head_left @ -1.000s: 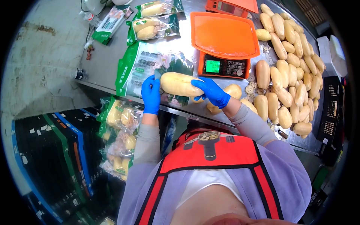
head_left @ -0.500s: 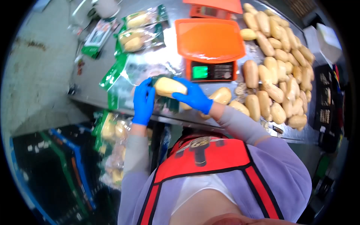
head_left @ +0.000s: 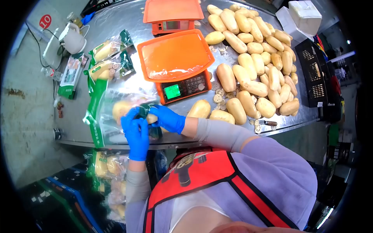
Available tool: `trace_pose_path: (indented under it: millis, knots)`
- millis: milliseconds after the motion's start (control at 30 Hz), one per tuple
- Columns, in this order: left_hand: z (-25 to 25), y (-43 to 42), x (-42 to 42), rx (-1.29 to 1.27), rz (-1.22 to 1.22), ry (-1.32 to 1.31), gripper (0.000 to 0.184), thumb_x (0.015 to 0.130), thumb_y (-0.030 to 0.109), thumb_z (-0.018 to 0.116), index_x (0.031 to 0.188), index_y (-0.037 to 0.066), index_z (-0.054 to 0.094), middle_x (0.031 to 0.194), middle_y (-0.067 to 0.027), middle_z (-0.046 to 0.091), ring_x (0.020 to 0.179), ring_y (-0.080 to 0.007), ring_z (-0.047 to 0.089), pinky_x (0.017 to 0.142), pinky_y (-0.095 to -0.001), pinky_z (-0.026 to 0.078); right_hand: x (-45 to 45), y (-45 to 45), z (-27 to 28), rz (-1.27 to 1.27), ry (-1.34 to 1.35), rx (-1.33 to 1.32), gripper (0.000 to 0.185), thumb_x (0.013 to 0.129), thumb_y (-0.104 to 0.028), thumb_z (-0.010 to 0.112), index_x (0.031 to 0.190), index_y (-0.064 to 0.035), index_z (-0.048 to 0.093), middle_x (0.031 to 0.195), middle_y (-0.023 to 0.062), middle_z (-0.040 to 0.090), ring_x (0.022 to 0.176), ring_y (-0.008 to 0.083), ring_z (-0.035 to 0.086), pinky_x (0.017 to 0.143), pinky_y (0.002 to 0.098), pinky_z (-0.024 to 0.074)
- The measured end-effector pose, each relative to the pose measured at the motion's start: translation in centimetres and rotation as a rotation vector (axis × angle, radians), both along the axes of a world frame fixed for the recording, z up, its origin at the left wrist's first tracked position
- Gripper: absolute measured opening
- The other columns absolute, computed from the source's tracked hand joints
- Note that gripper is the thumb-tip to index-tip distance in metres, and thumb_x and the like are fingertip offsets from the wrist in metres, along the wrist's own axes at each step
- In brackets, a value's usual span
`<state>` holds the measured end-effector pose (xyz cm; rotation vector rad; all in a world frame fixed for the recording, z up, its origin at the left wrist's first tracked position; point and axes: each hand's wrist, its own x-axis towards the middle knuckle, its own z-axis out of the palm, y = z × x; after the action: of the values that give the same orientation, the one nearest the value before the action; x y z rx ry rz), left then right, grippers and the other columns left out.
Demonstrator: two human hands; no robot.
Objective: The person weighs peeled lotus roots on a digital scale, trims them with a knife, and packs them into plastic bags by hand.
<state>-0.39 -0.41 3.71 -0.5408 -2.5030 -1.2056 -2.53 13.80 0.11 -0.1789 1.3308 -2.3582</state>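
Both hands wear blue gloves and meet at the mouth of a clear plastic bag (head_left: pixel 107 116) with a green end, near the table's front edge. Inside the bag, left of the hands, lies a pale lotus root piece (head_left: pixel 122 110). My left hand (head_left: pixel 136 134) has its fingers closed on the dark green edge of the bag. My right hand (head_left: pixel 167 118) is closed around another root piece (head_left: pixel 152 118), which is mostly hidden by the fingers and bag. An orange scale (head_left: pixel 175 56) with a lit green display stands just behind the hands.
Many lotus roots (head_left: pixel 248 64) are piled on the right of the metal table (head_left: pixel 128 15). Filled bags (head_left: pixel 110 64) lie at the left, a second scale (head_left: pixel 173 11) behind. A knife (head_left: pixel 268 122) lies near the front edge. More filled bags (head_left: pixel 112 167) are below the table.
The view has shifted to the right. The large root that my right hand held by the bag's mouth now appears inside the bag, and a smaller piece is at the right fingers.
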Motion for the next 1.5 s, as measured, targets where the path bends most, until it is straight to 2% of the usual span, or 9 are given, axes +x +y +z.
trace_pose_path:
  millis: [33, 100, 267, 433, 600, 800, 1267, 1367, 1500]
  knots:
    - [0.0, 0.3, 0.4, 0.004, -0.023, 0.005, 0.006, 0.083, 0.006, 0.055, 0.082, 0.002, 0.051, 0.116, -0.0162, 0.052, 0.109, -0.0309, 0.047, 0.096, -0.0411, 0.032, 0.0, -0.6, -0.1, 0.048, -0.438, -0.461, 0.037, 0.089, -0.028, 0.047, 0.119, -0.0070, 0.049, 0.110, 0.0093, 0.057, 0.097, 0.0187, 0.056, 0.082, 0.0333, 0.0468]
    - [1.0, 1.1, 1.0, -0.043, -0.086, 0.060, 0.003, 0.082, 0.006, 0.054, 0.082, 0.004, 0.052, 0.114, -0.0160, 0.054, 0.109, -0.0315, 0.048, 0.100, -0.0455, 0.026, -0.5, -2.2, -3.0, 0.044, -0.320, -0.477, 0.031, 0.091, -0.025, 0.042, 0.113, -0.0064, 0.053, 0.115, 0.0088, 0.054, 0.100, 0.0188, 0.054, 0.084, 0.0307, 0.0457]
    - [1.5, 2.2, 1.5, -0.028, -0.165, 0.046, 0.011, 0.078, 0.011, 0.059, 0.086, 0.006, 0.054, 0.108, -0.0116, 0.058, 0.100, -0.0302, 0.053, 0.096, -0.0453, 0.028, -3.2, -1.3, -3.5, -0.202, 1.237, 0.673, 0.033, 0.091, -0.016, 0.041, 0.119, -0.0007, 0.049, 0.120, 0.0106, 0.050, 0.103, 0.0190, 0.051, 0.090, 0.0295, 0.0427]
    - [1.2, -0.2, 2.2, 0.255, -0.075, -0.033, 0.006, 0.081, 0.007, 0.057, 0.085, 0.005, 0.053, 0.108, -0.0120, 0.056, 0.104, -0.0274, 0.051, 0.095, -0.0408, 0.034, -4.5, -4.3, -3.8, -0.042, 0.645, 0.501, 0.047, 0.085, -0.015, 0.053, 0.127, -0.0021, 0.040, 0.117, 0.0126, 0.052, 0.103, 0.0178, 0.051, 0.093, 0.0310, 0.0412]
    - [-2.8, -5.8, 2.0, 1.134, 0.910, -0.462, 0.012, 0.086, 0.020, 0.057, 0.088, 0.008, 0.056, 0.105, -0.0064, 0.053, 0.096, -0.0137, 0.050, 0.081, -0.0316, 0.041, -4.5, -5.4, -3.3, -0.070, 0.461, 0.344, 0.046, 0.083, -0.028, 0.054, 0.121, -0.0039, 0.046, 0.113, 0.0114, 0.056, 0.098, 0.0196, 0.054, 0.087, 0.0307, 0.0431]
    - [-4.1, -5.1, 1.2, 0.983, 0.327, -0.825, 0.018, 0.086, 0.024, 0.057, 0.082, 0.006, 0.058, 0.068, -0.0010, 0.057, 0.063, -0.0093, 0.055, 0.059, -0.0225, 0.044, -6.0, -8.0, -7.8, 0.016, 0.570, 0.585, 0.039, 0.080, -0.024, 0.056, 0.114, -0.0040, 0.051, 0.109, 0.0119, 0.058, 0.095, 0.0208, 0.056, 0.083, 0.0312, 0.0444]
    - [-6.9, -7.6, -0.5, 1.056, 0.455, -0.763, 0.021, 0.088, 0.025, 0.052, 0.089, 0.005, 0.060, 0.082, -0.0002, 0.057, 0.072, -0.0090, 0.051, 0.065, -0.0236, 0.041, -11.2, -5.9, -13.4, 0.325, 1.273, 1.236, 0.025, 0.075, -0.015, 0.061, 0.098, -0.0045, 0.062, 0.100, 0.0130, 0.062, 0.086, 0.0236, 0.060, 0.074, 0.0323, 0.0474]
    - [-8.4, -8.5, -0.5, 0.940, 0.422, -0.786, 0.024, 0.089, 0.027, 0.051, 0.089, 0.004, 0.060, 0.080, -0.0006, 0.056, 0.070, -0.0095, 0.049, 0.064, -0.0245, 0.040, -7.5, -1.8, -8.9, 0.254, 0.598, 1.093, 0.029, 0.073, -0.020, 0.063, 0.099, -0.0084, 0.062, 0.097, 0.0153, 0.061, 0.085, 0.0272, 0.060, 0.073, 0.0343, 0.0478]
    - [-8.2, -7.9, -0.4, 0.996, 0.493, -0.811, 0.027, 0.089, 0.029, 0.050, 0.090, 0.004, 0.060, 0.079, -0.0011, 0.056, 0.069, -0.0101, 0.048, 0.063, -0.0251, 0.040, -2.4, 4.9, -2.0, 0.224, 0.882, 1.004, 0.049, 0.067, -0.024, 0.067, 0.112, -0.0125, 0.054, 0.108, 0.0187, 0.055, 0.096, 0.0336, 0.054, 0.082, 0.0401, 0.0446]
